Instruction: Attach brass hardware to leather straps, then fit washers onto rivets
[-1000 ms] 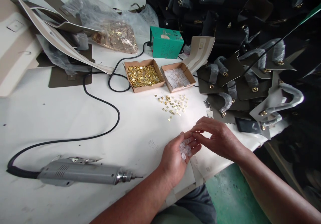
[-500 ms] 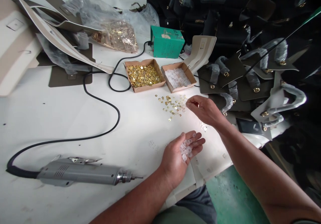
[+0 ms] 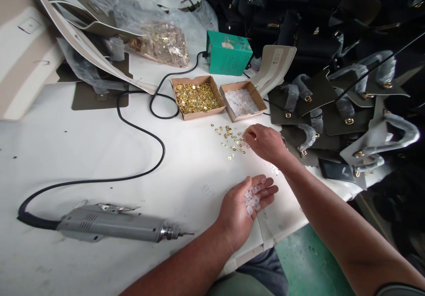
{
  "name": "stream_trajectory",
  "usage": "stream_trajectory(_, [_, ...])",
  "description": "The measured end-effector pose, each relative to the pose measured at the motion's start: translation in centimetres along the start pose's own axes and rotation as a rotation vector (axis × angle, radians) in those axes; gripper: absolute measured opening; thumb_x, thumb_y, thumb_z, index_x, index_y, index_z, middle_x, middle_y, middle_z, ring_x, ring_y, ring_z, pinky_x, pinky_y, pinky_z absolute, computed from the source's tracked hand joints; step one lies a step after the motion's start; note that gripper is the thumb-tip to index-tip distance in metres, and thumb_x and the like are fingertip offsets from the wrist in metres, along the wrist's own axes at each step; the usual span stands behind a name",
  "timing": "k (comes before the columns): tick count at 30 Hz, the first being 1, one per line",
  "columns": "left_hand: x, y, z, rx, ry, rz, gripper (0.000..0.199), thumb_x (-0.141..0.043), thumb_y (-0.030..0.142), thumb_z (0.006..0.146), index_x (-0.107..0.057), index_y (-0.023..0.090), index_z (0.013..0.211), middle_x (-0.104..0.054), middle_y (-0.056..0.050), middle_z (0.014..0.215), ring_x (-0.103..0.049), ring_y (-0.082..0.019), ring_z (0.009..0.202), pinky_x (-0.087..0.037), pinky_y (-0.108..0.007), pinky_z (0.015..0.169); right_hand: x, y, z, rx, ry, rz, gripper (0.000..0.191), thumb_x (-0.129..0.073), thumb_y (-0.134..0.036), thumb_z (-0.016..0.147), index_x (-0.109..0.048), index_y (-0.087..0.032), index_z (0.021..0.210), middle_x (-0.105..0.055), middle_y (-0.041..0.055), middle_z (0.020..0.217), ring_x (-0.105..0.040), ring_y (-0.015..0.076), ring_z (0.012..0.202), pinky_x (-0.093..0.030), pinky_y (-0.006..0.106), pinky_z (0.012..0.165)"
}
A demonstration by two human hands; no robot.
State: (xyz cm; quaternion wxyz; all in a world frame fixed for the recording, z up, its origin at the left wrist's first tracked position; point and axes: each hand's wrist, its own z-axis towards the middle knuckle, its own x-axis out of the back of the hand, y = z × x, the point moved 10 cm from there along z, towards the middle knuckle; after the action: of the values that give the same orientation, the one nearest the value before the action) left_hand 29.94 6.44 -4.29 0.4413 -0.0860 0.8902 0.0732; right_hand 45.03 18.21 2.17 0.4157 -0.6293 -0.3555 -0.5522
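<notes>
My left hand lies palm up near the table's front edge, cupped under several small clear plastic washers. One of these sits out on the fingers. Beyond it, my right hand is held palm down with thumb and fingertips pinched together, at the right side of a scatter of small gold discs. Whatever is between those fingertips is too small or hidden to make out. A few more clear washers rest on the table below my right wrist.
Behind the scatter stand a carton tray of gold pieces and a carton tray of clear washers. A grey electric screwdriver lies at left, its black cord looping across the table. A green box and bag flaps with wrapped handles surround the back.
The whole view has shifted, so most things appear a little farther right. Relative to the gold discs, my right hand has moved slightly left, closer over them. My left hand still holds the washers.
</notes>
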Motion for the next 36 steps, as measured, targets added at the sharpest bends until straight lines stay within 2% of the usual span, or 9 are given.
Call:
stream_trajectory(5, [0.0,0.1,0.0,0.000,0.001,0.002,0.039,-0.053,0.033,0.096,-0.068,0.003,0.115,-0.071,-0.023,0.121,-0.070,-0.033,0.109,-0.048,-0.044,0.103,0.1,0.4,0.2,-0.090,0.002,-0.030,0.020,-0.052,-0.031,0.089,-0.066,-0.022,0.078,-0.071,0.0030,0.087,-0.054,0.0169,0.072,-0.026,0.030,0.060])
stream_trajectory(12, [0.0,0.0,0.0,0.011,0.010,0.002,0.040,-0.051,0.033,0.097,-0.068,0.002,0.115,-0.071,-0.024,0.121,-0.070,-0.032,0.108,-0.048,-0.044,0.104,0.5,1.2,-0.2,-0.154,0.081,0.116,0.012,-0.060,-0.032,0.082,-0.071,-0.026,0.081,-0.071,-0.0022,0.081,-0.055,0.0155,0.068,-0.030,0.029,0.061])
stream_trajectory(19, [-0.1,0.1,0.0,0.010,0.005,-0.001,0.040,-0.052,0.033,0.097,-0.068,0.002,0.117,-0.071,-0.023,0.120,-0.070,-0.033,0.109,-0.048,-0.043,0.103,0.6,0.8,-0.3,-0.055,0.104,0.121,0.017,-0.057,-0.032,0.087,-0.073,-0.025,0.085,-0.073,0.0008,0.090,-0.060,0.0171,0.076,-0.034,0.030,0.065])
stream_trajectory(27, [-0.2,0.1,-0.1,0.007,0.003,0.003,0.039,-0.053,0.033,0.097,-0.068,0.003,0.115,-0.071,-0.023,0.121,-0.070,-0.032,0.109,-0.048,-0.043,0.103,3.1,1.7,-1.7,-0.007,0.199,0.238,0.016,-0.059,-0.029,0.088,-0.074,-0.024,0.083,-0.070,0.0004,0.080,-0.060,0.0155,0.072,-0.040,0.029,0.068])
stream_trajectory(36, [-0.4,0.2,-0.2,0.000,-0.006,0.005,0.037,-0.055,0.033,0.096,-0.070,0.004,0.112,-0.072,-0.023,0.119,-0.071,-0.032,0.108,-0.047,-0.045,0.105,1.3,1.2,-2.7,0.006,0.141,0.157,0.014,-0.062,-0.030,0.085,-0.075,-0.025,0.082,-0.071,0.0007,0.084,-0.062,0.0161,0.073,-0.041,0.028,0.070])
